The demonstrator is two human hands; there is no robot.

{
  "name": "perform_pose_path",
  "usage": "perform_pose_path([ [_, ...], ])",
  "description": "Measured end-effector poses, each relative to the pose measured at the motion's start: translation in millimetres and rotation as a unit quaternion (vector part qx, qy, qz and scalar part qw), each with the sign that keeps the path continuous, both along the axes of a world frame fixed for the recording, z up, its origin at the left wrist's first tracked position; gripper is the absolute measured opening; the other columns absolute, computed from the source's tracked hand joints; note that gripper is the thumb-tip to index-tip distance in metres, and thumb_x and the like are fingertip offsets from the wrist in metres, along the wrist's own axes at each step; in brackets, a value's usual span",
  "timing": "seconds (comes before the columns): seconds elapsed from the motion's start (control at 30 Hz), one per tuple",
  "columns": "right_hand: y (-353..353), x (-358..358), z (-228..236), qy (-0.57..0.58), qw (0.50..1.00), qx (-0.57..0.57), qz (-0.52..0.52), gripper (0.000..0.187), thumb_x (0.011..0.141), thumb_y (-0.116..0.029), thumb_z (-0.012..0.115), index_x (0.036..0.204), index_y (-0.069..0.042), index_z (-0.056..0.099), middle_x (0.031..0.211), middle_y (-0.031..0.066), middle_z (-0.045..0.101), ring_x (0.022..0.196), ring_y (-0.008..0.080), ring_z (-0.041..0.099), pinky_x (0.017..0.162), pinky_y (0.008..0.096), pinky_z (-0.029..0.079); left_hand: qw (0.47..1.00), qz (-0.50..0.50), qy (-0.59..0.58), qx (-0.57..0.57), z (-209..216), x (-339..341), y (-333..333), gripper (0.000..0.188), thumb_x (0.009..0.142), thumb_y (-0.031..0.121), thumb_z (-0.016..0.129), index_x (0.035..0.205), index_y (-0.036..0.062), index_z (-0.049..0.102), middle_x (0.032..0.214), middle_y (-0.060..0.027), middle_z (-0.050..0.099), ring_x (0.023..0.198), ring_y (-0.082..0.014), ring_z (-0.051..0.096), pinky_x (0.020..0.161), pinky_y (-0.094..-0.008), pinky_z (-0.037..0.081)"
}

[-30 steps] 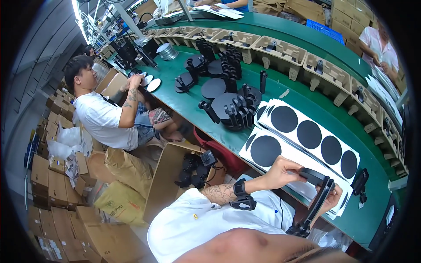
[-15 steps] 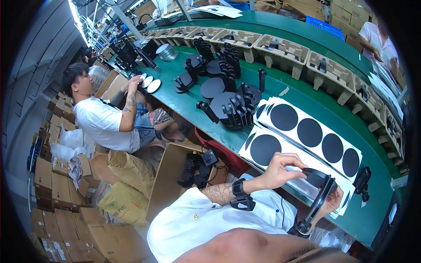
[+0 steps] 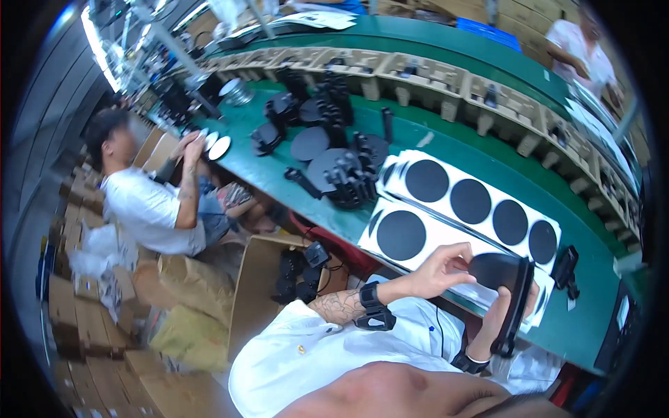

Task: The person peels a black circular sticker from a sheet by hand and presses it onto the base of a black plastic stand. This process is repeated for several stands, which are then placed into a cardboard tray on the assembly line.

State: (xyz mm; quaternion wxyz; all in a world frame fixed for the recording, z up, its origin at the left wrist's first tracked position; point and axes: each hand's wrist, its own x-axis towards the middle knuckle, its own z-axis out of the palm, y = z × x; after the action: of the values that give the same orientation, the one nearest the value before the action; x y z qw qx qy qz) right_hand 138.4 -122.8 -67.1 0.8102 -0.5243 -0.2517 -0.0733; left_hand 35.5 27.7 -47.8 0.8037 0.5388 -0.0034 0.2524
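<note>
Black plastic part [image 3: 507, 289] sits at about four o'clock in the view, held up just above the near edge of the green surface [image 3: 481, 167]. It has a dark rounded disc-like end and a long narrow bar running down toward five o'clock; its finish is matte and uniformly black. The left hand [image 3: 446, 268] pinches the rounded end with fingers closed on it, a black band on its wrist. The right hand [image 3: 498, 317] wraps around the bar lower down, fingers clamped on it. Just beyond, toward two o'clock, lie white sheets with black discs [image 3: 467, 209] on the surface. At twelve o'clock stands a pile of black parts [image 3: 341, 167]. At nine o'clock another person in a white shirt [image 3: 150, 209] sits at the same surface.
</note>
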Motion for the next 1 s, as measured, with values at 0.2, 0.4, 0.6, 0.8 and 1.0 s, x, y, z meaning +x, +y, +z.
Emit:
perform_pose_path([
  [0.2,-10,21,42,0.138,0.983,-0.087,0.084,0.051,0.068,0.014,0.067,0.116,0.006,0.05,0.107,0.0139,0.061,0.093,0.0164,0.06,0.074,0.0251,0.049,0.927,0.161,0.033,0.338,25,-17,31,0.036,0.07,-0.003,0.074,0.102,-0.0011,0.057,0.102,-0.0128,0.059,0.096,-0.0222,0.061,0.085,-0.0329,0.05],
  [0.4,-19,146,121,-0.076,0.964,-0.239,-0.094,0.046,0.08,0.01,0.061,0.124,0.005,0.049,0.1,0.0143,0.066,0.09,0.0147,0.062,0.077,0.0246,0.051,0.598,0.694,-0.061,0.396,76,-103,136,0.021,0.083,-0.005,0.051,0.104,-0.0034,0.051,0.112,-0.0213,0.059,0.099,-0.0254,0.058,0.087,-0.034,0.047],
  [0.6,14,348,127,-0.199,0.828,-0.401,-0.337,0.041,0.067,-0.008,0.073,0.107,-0.012,0.068,0.095,0.0178,0.067,0.087,0.0269,0.066,0.08,0.0349,0.052,0.9,0.359,0.039,0.245,59,-177,235,0.045,0.08,-0.003,0.058,0.124,-0.004,0.046,0.127,-0.0188,0.051,0.121,-0.0262,0.048,0.104,-0.0357,0.033],
  [0.8,60,446,72,-0.154,0.719,-0.591,-0.332,0.023,0.074,-0.013,0.066,0.096,-0.008,0.069,0.092,0.0216,0.066,0.089,0.0381,0.063,0.082,0.042,0.05,0.871,0.169,0.187,0.422,76,-186,256,0.059,0.073,0.003,0.066,0.128,-0.0023,0.045,0.135,-0.0168,0.045,0.127,-0.0289,0.041,0.108,-0.0369,0.028],
  [1.0,61,395,77,-0.078,0.725,-0.634,-0.26,0.029,0.079,-0.031,0.068,0.095,-0.007,0.069,0.113,0.0261,0.059,0.108,0.0388,0.056,0.091,0.0501,0.044,0.751,0.043,0.256,0.607,71,-169,266,0.067,0.062,0.013,0.075,0.124,0.0013,0.05,0.137,-0.0184,0.041,0.125,-0.0341,0.043,0.105,-0.0377,0.033],
])
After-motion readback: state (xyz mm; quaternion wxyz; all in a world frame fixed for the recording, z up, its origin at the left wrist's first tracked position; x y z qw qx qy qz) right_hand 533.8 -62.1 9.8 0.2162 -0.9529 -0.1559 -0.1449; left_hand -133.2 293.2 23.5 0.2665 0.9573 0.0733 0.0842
